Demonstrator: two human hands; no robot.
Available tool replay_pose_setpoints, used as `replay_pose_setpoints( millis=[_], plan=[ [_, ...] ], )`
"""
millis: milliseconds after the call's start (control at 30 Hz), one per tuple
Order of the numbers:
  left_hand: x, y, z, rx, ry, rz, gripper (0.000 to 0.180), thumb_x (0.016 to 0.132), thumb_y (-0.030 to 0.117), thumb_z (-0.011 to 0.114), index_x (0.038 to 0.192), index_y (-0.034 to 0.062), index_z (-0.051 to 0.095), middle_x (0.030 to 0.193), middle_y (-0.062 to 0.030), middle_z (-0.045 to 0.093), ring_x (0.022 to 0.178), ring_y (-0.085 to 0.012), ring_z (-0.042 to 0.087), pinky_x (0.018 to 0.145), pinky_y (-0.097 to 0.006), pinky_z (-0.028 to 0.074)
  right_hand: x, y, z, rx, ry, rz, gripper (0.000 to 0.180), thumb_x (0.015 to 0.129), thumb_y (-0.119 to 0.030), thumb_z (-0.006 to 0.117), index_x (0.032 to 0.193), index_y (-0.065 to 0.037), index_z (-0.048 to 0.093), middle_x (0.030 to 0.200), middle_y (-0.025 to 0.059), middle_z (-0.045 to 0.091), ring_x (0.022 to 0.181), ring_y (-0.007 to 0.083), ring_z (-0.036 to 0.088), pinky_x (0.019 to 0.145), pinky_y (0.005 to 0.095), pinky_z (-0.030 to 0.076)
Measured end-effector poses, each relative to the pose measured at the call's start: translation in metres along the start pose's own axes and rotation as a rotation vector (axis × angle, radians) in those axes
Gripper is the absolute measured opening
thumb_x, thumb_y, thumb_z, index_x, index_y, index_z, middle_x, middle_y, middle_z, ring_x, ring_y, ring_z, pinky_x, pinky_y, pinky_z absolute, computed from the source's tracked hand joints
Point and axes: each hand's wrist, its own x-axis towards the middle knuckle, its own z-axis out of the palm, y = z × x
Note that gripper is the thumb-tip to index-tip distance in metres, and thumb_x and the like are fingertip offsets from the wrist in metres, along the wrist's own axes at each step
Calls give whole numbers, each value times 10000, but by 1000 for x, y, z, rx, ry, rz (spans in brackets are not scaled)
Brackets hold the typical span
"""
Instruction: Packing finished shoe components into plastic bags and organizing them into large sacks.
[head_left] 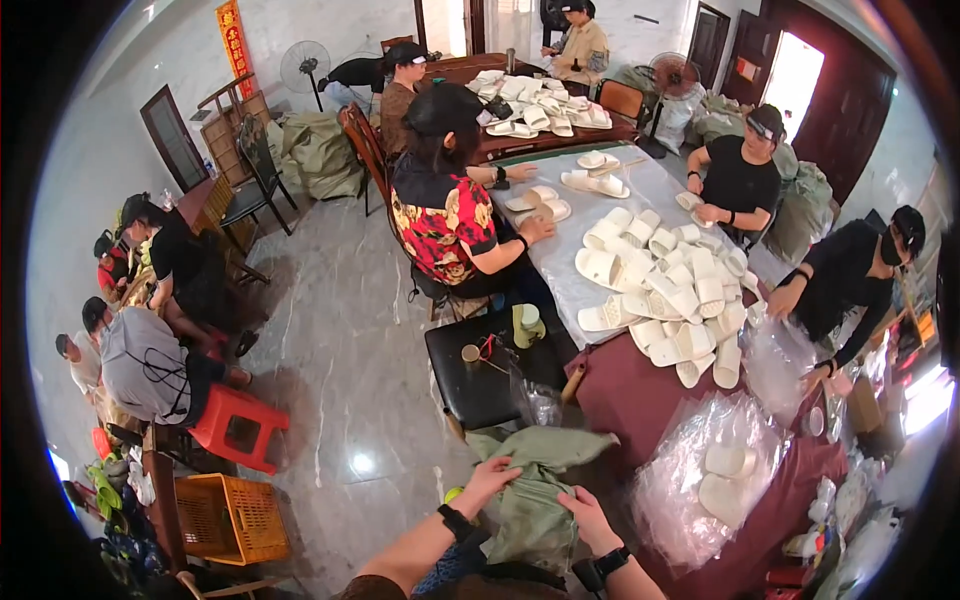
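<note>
A grey-green woven sack (535,505) is spread between my two hands at the bottom middle. My left hand (490,480) grips its left edge, fingers bent over the fabric. On the other side my right hand (588,515) pinches the sack between thumb and fingers. The cloth's top folds over toward the right, and its lower part hangs down in front of me. To the right, clear plastic bags (700,485) lie on a dark red cloth (625,390), with a pair of cream slippers (728,480) among them.
A large heap of cream slippers (675,290) covers the table (530,235) ahead. A black chair (490,365) holds a cup and a green item. Co-workers sit around the tables; one person (845,270) stands at right. An orange crate (230,518) and red stool (240,425) are left.
</note>
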Motion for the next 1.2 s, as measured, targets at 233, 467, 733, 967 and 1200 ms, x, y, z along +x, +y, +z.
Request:
replay_pose_setpoints(
  millis=[233,467,733,967,1200],
  plan=[
    [-30,-12,-26,-353,51,-113,660,846,335,730,1316,36,374,1053,-49,565,895,-131,549,740,-260,442,22,-7,30,-403,-144,-199,179,918,-187,641,982,-34,574,870,-28,559,811,65,486,721,235,412],
    [-76,28,19,612,-213,628,1016,786,287,775,1486,-22,107,1393,-175,440,1252,-281,467,1003,-372,425,16,-33,77,-77,-327,-196,375,940,-166,605,1268,-31,483,1136,25,566,1022,117,531,904,272,440],
    [-83,10,1,-422,286,81,450,894,-13,587,1321,43,457,1302,-88,536,1132,-245,557,903,-395,501,-7,-43,36,-403,-260,-436,284,924,-149,623,1170,-18,566,1063,41,622,974,104,572,856,283,478],
    [-136,22,-45,-626,354,-47,417,895,55,537,1305,7,481,1274,-112,556,1162,-278,531,991,-436,430,-11,44,-88,-793,305,-179,478,798,-386,700,1085,-11,633,989,148,679,929,268,662,836,347,510],
    [-246,45,-143,-662,620,-187,563,854,343,445,1319,30,498,1320,-169,537,1211,-368,499,1047,-519,372,36,146,-101,-567,311,210,512,783,-397,698,1097,2,635,985,167,687,929,281,664,817,354,515]
  ],
)
